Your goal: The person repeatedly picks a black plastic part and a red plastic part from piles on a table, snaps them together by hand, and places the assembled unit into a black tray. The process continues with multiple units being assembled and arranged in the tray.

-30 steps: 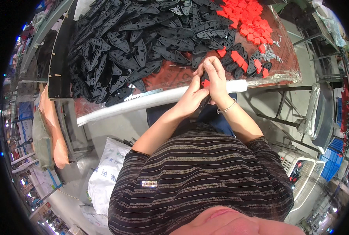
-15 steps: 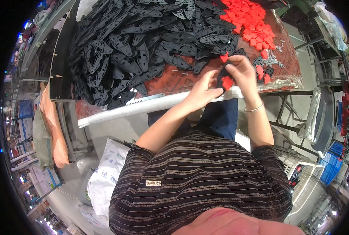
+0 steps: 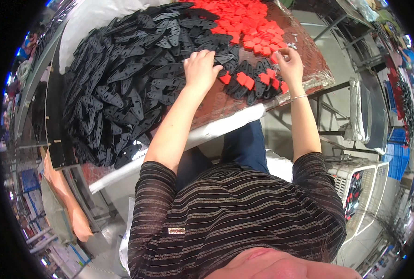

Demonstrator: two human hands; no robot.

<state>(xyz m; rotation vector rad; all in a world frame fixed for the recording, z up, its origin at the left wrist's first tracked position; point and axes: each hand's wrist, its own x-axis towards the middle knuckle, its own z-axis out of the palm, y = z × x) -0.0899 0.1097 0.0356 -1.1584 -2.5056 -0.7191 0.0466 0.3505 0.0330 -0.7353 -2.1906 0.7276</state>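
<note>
My left hand reaches onto a large pile of flat, black plastic plates with holes. Its thumb is apart from the fingers, and I see nothing held. Beside that thumb lies a black plate with a red tip. Farther right, my right hand has its fingertips pinched at a small red plastic piece, by the edge of a heap of red pieces. Between the hands and nearer me lies a cluster of black plates fitted with red pieces.
The table has a reddish-brown top and a white-wrapped front edge. Small grey metal bits lie near the right hand. A white plastic crate stands at lower right, holding black and red parts. Blue crates stand beyond.
Both hands were together on a black plate with red pieces; they have let it go and parted. The left moved to the black pile, the right to the red heap. The view has shifted.
</note>
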